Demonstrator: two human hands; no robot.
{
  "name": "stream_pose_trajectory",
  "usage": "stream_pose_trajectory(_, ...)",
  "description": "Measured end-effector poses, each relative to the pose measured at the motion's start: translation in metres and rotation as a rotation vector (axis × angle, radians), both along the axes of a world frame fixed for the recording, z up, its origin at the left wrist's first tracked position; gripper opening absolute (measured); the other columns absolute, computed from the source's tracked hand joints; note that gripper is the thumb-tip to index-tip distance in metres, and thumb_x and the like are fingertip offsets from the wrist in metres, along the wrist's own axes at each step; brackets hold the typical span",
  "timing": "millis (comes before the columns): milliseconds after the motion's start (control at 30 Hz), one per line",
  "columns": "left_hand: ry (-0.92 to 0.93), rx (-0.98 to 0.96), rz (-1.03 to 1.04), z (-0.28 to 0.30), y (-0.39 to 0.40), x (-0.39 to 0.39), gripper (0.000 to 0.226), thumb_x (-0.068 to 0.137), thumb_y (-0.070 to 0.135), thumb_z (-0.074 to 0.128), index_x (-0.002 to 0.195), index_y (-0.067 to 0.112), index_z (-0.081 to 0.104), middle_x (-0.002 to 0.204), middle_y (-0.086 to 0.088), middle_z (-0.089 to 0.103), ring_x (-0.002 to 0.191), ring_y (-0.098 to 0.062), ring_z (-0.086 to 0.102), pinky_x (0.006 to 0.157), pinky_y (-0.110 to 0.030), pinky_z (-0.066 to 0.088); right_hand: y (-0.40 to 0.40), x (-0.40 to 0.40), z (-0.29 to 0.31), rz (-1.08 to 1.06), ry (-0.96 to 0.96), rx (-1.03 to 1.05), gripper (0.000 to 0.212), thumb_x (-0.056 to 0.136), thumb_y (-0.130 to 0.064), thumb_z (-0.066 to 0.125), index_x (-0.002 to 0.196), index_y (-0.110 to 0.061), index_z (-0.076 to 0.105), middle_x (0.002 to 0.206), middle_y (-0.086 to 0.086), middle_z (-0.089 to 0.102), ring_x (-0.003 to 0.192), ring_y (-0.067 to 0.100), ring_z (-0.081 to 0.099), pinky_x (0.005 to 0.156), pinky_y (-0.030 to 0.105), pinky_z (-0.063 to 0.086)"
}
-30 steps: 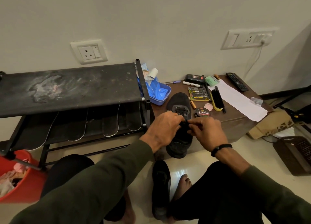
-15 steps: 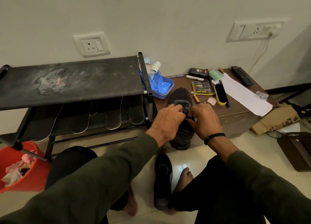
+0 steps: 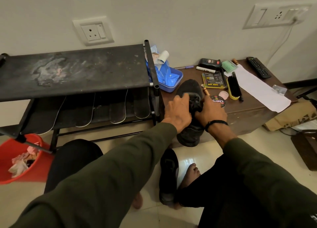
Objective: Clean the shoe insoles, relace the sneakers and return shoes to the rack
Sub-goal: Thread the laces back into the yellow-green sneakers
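Observation:
A black sneaker (image 3: 188, 89) lies on the low brown table (image 3: 248, 106), its heel hanging over the front edge. My left hand (image 3: 177, 110) and my right hand (image 3: 210, 113) sit on either side of its tongue, fingers curled and pinching the black lace (image 3: 194, 101). The second black sneaker (image 3: 169, 174) stands on the floor between my feet. Several dark insoles (image 3: 118, 107) hang along the lower shelf of the black shoe rack (image 3: 77, 73).
On the table are a round polish tin (image 3: 219, 101), a yellow-backed brush (image 3: 233, 87), a blue tub (image 3: 169, 80), a remote (image 3: 259, 67) and a paper sheet (image 3: 262, 90). A red bucket (image 3: 22, 159) with rags stands under the rack's left end.
Both hands have shifted up the sneaker toward the toe end of the lacing, and the view has tilted down slightly. The sneaker stays on the table.

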State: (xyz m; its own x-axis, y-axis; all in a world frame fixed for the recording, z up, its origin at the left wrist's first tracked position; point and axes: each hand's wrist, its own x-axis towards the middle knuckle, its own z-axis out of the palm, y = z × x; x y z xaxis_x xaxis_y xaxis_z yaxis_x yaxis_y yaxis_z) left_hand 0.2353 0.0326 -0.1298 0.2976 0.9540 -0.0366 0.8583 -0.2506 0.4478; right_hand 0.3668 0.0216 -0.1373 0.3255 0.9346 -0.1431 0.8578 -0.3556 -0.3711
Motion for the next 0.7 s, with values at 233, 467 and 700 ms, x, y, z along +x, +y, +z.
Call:
stream_pose_trajectory(233, -0.187, -0.435, -0.126, 0.032, 0.001, -0.015, 0.067, 0.081, 0.034, 0.083, 0.140, 0.020, 0.055, 0.123, -0.001, 0.061, 0.117, -0.022, 0.059, 0.096, -0.033, 0.050, -0.009, 0.001, 0.011, -0.021, 0.079, 0.034, 0.040, 0.090, -0.024, 0.066, 0.126, -0.018, 0.050, 0.110, 0.016, 0.066, 0.100, 0.040, 0.064, 0.085, 0.052, 0.056)
stream_pose_trajectory(467, -0.279, -0.262, -0.114, 0.051, -0.040, -0.044, 0.045, 0.076, 0.054, 0.082, 0.110, 0.028, 0.068, 0.091, 0.011, 0.060, 0.102, -0.019, 0.062, 0.087, -0.037, 0.054, -0.073, -0.004, 0.065, -0.015, 0.079, 0.000, 0.049, 0.079, -0.038, 0.077, 0.118, -0.022, 0.052, 0.112, 0.013, 0.065, 0.095, 0.036, 0.066, 0.078, 0.041, 0.055)
stream_pose_trajectory(700, 0.082, -0.007, -0.249, 0.071, -0.113, -0.073, 0.038, 0.076, 0.044, 0.077, 0.099, 0.025, 0.053, 0.096, -0.002, 0.065, 0.088, -0.028, 0.063, 0.071, -0.037, 0.048, -0.131, -0.040, 0.113, 0.113, 0.372, -0.410, 0.056, 0.078, -0.019, 0.085, 0.123, -0.022, 0.051, 0.092, 0.007, 0.065, 0.045, 0.013, 0.066, 0.040, 0.024, 0.052)
